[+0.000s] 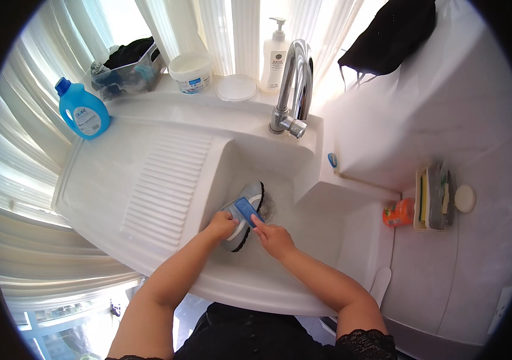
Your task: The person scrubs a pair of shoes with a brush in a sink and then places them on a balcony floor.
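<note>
In the basin of a white laundry sink (314, 243) lies a light grey-blue shoe (252, 191), tilted on its side with its dark-edged sole to the right. My left hand (222, 225) grips the shoe at its opening. A blue scrubbing brush (246, 210) is in my right hand (275, 238), its head resting across the shoe's upper. The bristles are hidden under the brush. Just right of the shoe, the drain (267, 207) shows partly, with a little water around it.
A ribbed washboard (166, 180) adjoins the basin. Behind stand a chrome faucet (289, 90), a white pump bottle (275, 60), an open tub (190, 74), its lid (236, 87), a clear bin (125, 74) and a blue detergent bottle (84, 110). An orange container (398, 213) sits at right.
</note>
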A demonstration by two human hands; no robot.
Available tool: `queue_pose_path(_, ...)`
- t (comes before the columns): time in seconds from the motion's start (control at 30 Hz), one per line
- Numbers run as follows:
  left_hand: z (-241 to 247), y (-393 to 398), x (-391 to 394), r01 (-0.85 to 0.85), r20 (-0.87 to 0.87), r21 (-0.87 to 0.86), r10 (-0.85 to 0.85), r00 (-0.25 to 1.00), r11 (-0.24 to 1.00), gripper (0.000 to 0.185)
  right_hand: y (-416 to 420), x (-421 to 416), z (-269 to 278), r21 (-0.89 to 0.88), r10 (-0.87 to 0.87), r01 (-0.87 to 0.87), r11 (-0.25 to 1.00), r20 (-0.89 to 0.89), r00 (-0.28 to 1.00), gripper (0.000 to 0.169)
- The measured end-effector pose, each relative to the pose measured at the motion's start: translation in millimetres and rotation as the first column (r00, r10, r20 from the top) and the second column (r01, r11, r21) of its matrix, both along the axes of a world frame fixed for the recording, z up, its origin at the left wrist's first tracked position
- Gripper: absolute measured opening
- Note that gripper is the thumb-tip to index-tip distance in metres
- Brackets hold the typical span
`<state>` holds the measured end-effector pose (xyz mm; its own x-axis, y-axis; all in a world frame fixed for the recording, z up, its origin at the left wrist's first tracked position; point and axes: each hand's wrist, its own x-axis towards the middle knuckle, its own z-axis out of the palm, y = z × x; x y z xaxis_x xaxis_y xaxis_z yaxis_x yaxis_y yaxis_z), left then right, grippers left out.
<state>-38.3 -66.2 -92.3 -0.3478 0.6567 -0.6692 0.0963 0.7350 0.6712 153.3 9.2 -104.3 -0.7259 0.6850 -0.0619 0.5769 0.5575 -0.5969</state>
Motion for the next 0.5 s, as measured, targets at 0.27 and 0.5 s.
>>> queue_pose_path(0.27,4.1,2.5,5.8,-0.451,0.565,0.053,0.346,0.749,0.891,0.024,20.9,84.8,-43.8,-0.109,-0.254,0.275,0.955,0.169,0.952,0.036)
queue_pose_path(0.5,-28.0,-4.5,3.4,-0.408,0.436,0.082,0.335,0.835,0.909,0.024,-26.3,11.9,43.2,-0.145,-0.046,0.045,0.988,-0.001,0.999,0.036)
